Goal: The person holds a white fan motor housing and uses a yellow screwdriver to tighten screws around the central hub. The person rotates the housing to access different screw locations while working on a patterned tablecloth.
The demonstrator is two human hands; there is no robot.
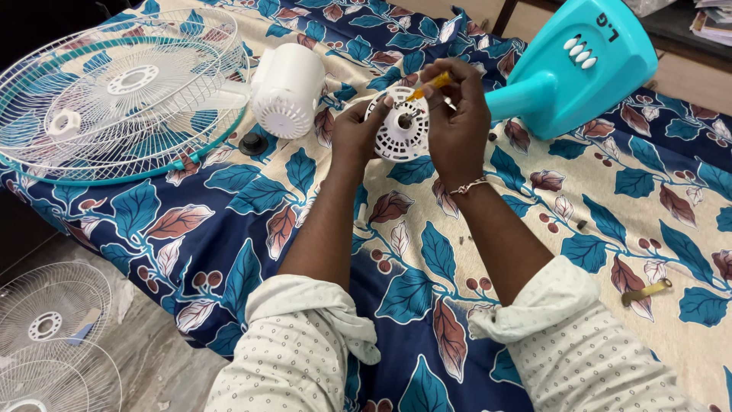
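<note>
My left hand point(355, 131) holds a round white slotted fan motor cover point(402, 131) upright above the bed. My right hand point(456, 114) grips a small screwdriver with a yellow-orange handle point(432, 82), its tip pointed at the centre of the cover. A white fan motor housing point(288, 88) lies just left of my hands. A teal fan base with white buttons point(573, 67) lies to the right.
A white and teal wire fan guard with blades point(114, 91) lies at the far left of the bed on the blue leaf-print sheet point(244, 229). A black knob point(252, 143), small screws point(463, 240) and a brass clip point(645, 292) lie loose. More white guards point(47, 336) rest on the floor.
</note>
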